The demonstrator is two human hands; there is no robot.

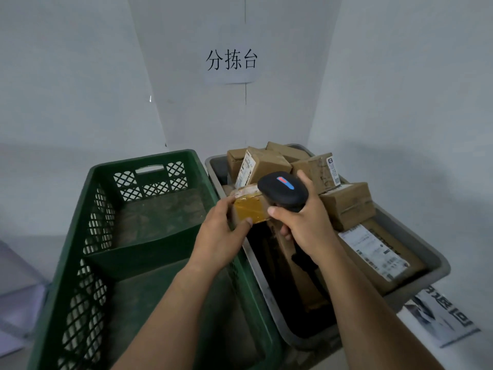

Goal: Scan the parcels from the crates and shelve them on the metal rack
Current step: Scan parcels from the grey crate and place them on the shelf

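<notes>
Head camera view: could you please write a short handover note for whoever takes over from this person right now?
Left hand: holds a small yellow-taped parcel above the crates.
Right hand: grips the black scanner, aimed over that parcel.
Grey crate: holds a pile of cardboard parcels.
Green crate: to its left; no parcels show in it.
Done: one parcel picked up and brought under the scanner; whether the scan has registered cannot be told.
Left: finish the scan and shelve this parcel on the metal rack, which is not in view, then work through the grey crate.
</notes>
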